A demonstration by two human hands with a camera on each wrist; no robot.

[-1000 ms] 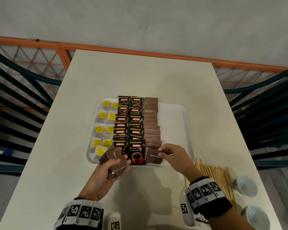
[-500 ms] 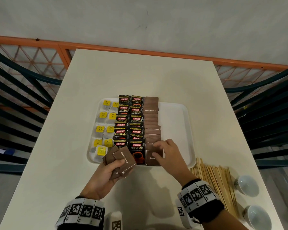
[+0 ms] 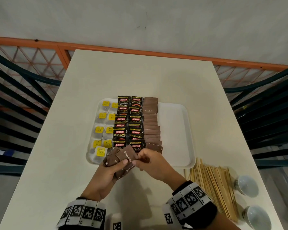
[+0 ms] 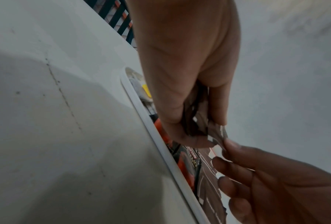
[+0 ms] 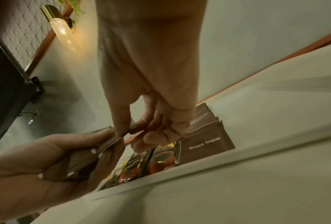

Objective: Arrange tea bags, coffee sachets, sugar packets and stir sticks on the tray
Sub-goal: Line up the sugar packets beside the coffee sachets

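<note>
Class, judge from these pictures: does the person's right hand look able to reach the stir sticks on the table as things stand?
Probably yes, once freed: the right hand is pinching a brown sugar packet, but the stir sticks lie uncovered just beside that wrist.

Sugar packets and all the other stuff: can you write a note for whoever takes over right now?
Left hand: grips a fanned bunch of brown sugar packets over the tray's near edge.
Right hand: pinches the top packet of that bunch.
Tray: tea bags in the left columns, coffee sachets in the middle, a sugar column beside them; its right part is bare.
Stir sticks: on the table, right of the tray, by two white cups.
Done: tea, coffee, most sugar.
Left: the held sugar packets, then the stir sticks.
</note>
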